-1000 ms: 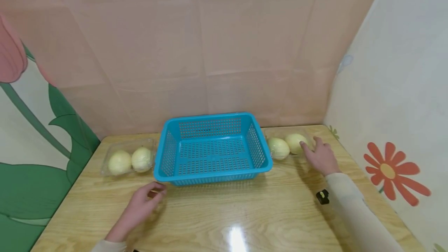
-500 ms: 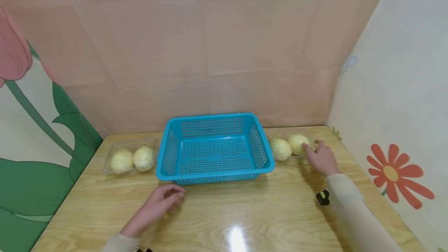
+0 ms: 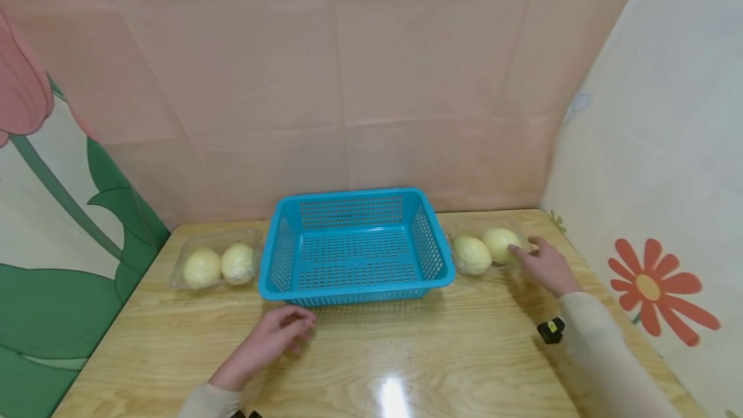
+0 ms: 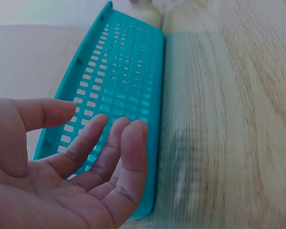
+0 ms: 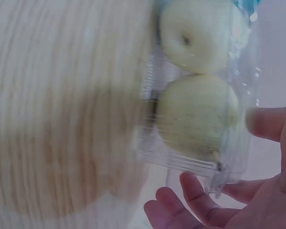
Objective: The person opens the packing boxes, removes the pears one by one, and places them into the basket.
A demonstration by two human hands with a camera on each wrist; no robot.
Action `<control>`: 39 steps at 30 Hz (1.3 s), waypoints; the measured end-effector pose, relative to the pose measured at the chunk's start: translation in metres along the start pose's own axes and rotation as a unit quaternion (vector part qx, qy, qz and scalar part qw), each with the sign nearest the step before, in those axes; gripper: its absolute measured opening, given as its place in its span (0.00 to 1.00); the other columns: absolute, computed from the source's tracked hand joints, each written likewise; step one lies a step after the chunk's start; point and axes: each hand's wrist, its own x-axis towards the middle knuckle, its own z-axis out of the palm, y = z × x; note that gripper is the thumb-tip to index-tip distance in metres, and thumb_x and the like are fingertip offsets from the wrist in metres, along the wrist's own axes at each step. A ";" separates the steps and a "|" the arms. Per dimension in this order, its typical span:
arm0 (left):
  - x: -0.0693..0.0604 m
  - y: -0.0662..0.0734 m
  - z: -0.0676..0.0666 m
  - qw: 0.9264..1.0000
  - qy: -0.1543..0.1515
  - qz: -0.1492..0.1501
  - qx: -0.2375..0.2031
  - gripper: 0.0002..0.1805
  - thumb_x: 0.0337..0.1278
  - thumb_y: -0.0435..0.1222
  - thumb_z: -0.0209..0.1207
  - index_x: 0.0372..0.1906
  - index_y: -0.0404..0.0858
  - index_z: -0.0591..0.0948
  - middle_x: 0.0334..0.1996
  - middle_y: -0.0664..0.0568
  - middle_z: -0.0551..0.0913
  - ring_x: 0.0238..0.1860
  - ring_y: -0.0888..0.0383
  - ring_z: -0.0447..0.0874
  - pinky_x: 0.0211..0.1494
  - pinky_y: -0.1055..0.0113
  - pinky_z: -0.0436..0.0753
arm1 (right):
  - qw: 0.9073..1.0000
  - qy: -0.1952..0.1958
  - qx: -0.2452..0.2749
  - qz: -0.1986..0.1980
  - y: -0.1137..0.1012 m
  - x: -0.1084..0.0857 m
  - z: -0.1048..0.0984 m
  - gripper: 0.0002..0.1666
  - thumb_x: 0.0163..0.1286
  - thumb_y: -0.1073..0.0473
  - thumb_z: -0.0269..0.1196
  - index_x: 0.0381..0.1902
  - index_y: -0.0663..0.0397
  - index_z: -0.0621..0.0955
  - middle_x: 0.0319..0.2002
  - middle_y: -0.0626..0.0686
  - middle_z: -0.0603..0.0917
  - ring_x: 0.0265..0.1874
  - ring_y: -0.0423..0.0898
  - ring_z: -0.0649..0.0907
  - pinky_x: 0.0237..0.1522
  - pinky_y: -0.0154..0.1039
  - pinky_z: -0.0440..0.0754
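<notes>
On the right, the right hand grips the outer end of a clear plastic box holding two pale yellow-green round fruits. In the right wrist view the thumb of the hand lies against one side of the box, with fingers round its end. The left hand hovers in front of the blue basket, holding nothing, its fingers loosely curved. Seen from the left wrist, that hand is beside the basket's perforated wall, and contact cannot be told.
Another clear box with two similar fruits stands left of the basket. All of this is on a wooden table, with a pink cloth behind and a flower-patterned wall at the right.
The right-hand box has shifted slightly rightwards and nearer, along with the right hand, which closed in on its end. The left hand has moved right, along the basket's front.
</notes>
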 end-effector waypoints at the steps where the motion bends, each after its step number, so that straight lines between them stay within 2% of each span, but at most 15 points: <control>1: 0.000 0.000 0.000 1.000 -0.001 0.001 -0.001 0.20 0.71 0.38 0.56 0.55 0.24 0.76 0.47 0.37 0.82 0.43 0.48 0.83 0.39 0.55 0.86 | 1.000 -0.005 -0.003 0.000 0.001 -0.001 -0.002 0.56 0.75 0.29 0.44 0.73 0.76 0.51 0.62 0.82 0.67 0.56 0.76 0.73 0.49 0.66 0.77; 6: 0.000 0.001 0.001 1.000 0.000 -0.002 -0.004 0.20 0.71 0.38 0.56 0.54 0.24 0.76 0.46 0.38 0.82 0.43 0.49 0.83 0.39 0.55 0.86 | 1.000 -0.029 -0.003 -0.009 0.003 -0.004 -0.014 0.54 0.76 0.32 0.47 0.71 0.80 0.53 0.61 0.83 0.67 0.56 0.76 0.74 0.49 0.64 0.79; 10: 0.000 0.000 0.001 1.000 -0.003 -0.002 -0.006 0.20 0.72 0.38 0.55 0.55 0.23 0.76 0.46 0.38 0.82 0.43 0.48 0.83 0.39 0.54 0.86 | 0.998 -0.060 0.025 -0.010 0.004 -0.008 -0.023 0.53 0.77 0.36 0.50 0.71 0.82 0.52 0.62 0.84 0.65 0.58 0.75 0.74 0.49 0.60 0.81; 16: 0.001 0.000 0.000 1.000 -0.013 0.000 -0.005 0.20 0.72 0.38 0.54 0.55 0.23 0.75 0.47 0.37 0.82 0.43 0.47 0.83 0.40 0.54 0.86 | 0.991 -0.116 0.066 -0.009 0.007 -0.012 -0.036 0.51 0.77 0.41 0.54 0.72 0.80 0.49 0.65 0.84 0.61 0.60 0.74 0.72 0.53 0.61 0.80; 22: 0.002 0.000 0.001 1.000 -0.018 -0.001 -0.014 0.20 0.73 0.38 0.53 0.56 0.22 0.74 0.47 0.36 0.82 0.44 0.47 0.83 0.40 0.56 0.86 | 0.986 -0.151 0.072 -0.025 0.013 -0.016 -0.045 0.46 0.77 0.47 0.56 0.71 0.80 0.53 0.63 0.83 0.65 0.55 0.66 0.79 0.52 0.59 0.81; 30: 0.002 0.002 0.005 1.000 -0.012 -0.005 -0.012 0.20 0.72 0.37 0.54 0.54 0.23 0.75 0.46 0.38 0.82 0.42 0.49 0.83 0.40 0.56 0.86 | 0.980 -0.187 0.058 -0.014 0.008 -0.026 -0.052 0.44 0.72 0.48 0.63 0.68 0.77 0.61 0.57 0.73 0.76 0.51 0.58 0.81 0.49 0.56 0.82; 34: 0.003 0.004 0.007 1.000 -0.009 -0.003 0.000 0.19 0.71 0.37 0.55 0.54 0.24 0.76 0.45 0.38 0.83 0.42 0.49 0.83 0.39 0.57 0.86 | 0.978 -0.202 0.044 -0.020 0.003 -0.031 -0.052 0.43 0.69 0.48 0.66 0.66 0.75 0.65 0.53 0.66 0.80 0.48 0.54 0.82 0.47 0.55 0.81; 39: 0.004 0.005 0.009 1.000 -0.019 0.004 0.008 0.19 0.71 0.38 0.55 0.53 0.24 0.76 0.45 0.37 0.82 0.42 0.49 0.84 0.40 0.56 0.86 | 0.977 -0.210 0.020 -0.035 -0.004 -0.037 -0.050 0.38 0.65 0.49 0.69 0.60 0.73 0.70 0.48 0.59 0.82 0.44 0.50 0.81 0.44 0.50 0.81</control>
